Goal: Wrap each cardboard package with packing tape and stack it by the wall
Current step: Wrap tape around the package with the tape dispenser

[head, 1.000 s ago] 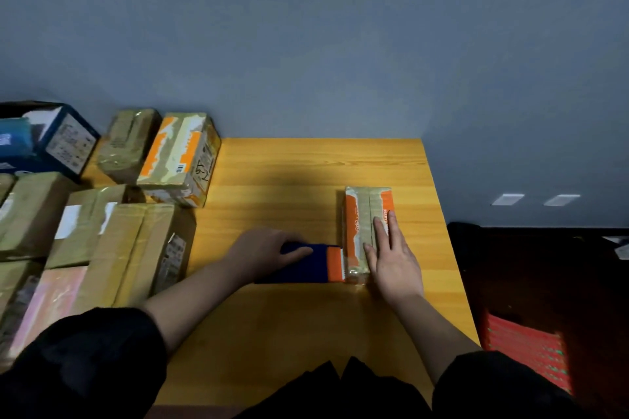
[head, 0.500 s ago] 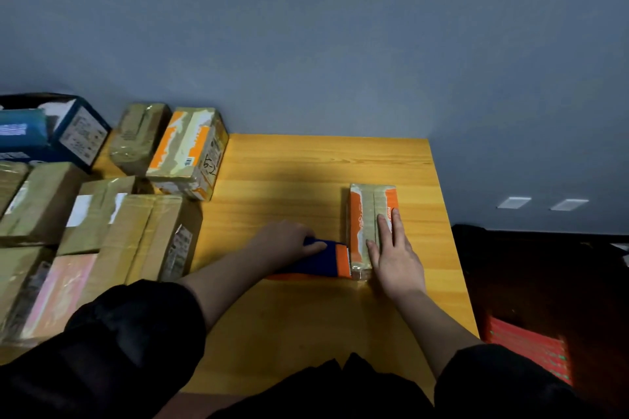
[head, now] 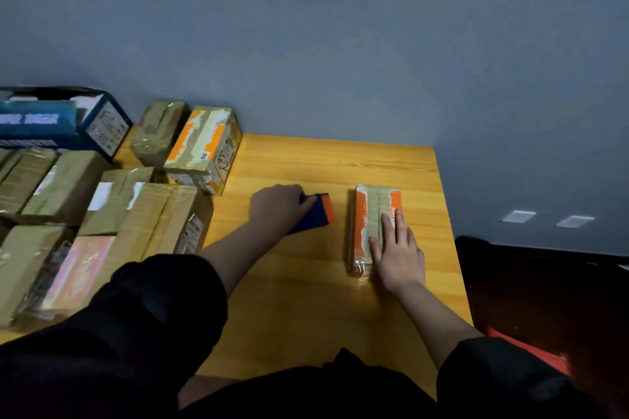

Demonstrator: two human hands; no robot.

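Package: the orange-and-tan package (head: 374, 228) lies near the table's (head: 340, 160) right edge, apart from the dispenser.
Right hand (head: 398, 255): laid flat on it, fingers straight, nothing clasped.
Left hand (head: 277, 209): the blue tape dispenser (head: 315, 214) is grasped.
Risk: a package that is only pressed could be skidded toward the right edge; loose tape ends might be lifted.

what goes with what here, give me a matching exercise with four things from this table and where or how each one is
Things:
1. left hand
2. right hand
3. blue box
4. tape dispenser

States:
A. far left, by the wall
B. lies flat on the orange package
C. blue and orange, apart from the package
D. grips the dispenser

Pairs: 1-D, 2-B, 3-A, 4-C
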